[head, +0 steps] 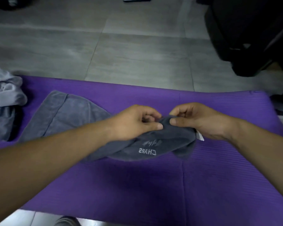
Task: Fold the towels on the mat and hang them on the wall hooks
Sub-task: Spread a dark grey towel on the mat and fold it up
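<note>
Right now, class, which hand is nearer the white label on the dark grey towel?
Right. The right hand pinches the dark grey towel with the white label beside its palm; the left hand pinches further left.

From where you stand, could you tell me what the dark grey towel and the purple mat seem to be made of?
Dark grey towel: probably terry or microfibre cloth; matte, fuzzy nap, limp folds, stitched lettering. Purple mat: likely foam; matte, finely ribbed surface.
</note>
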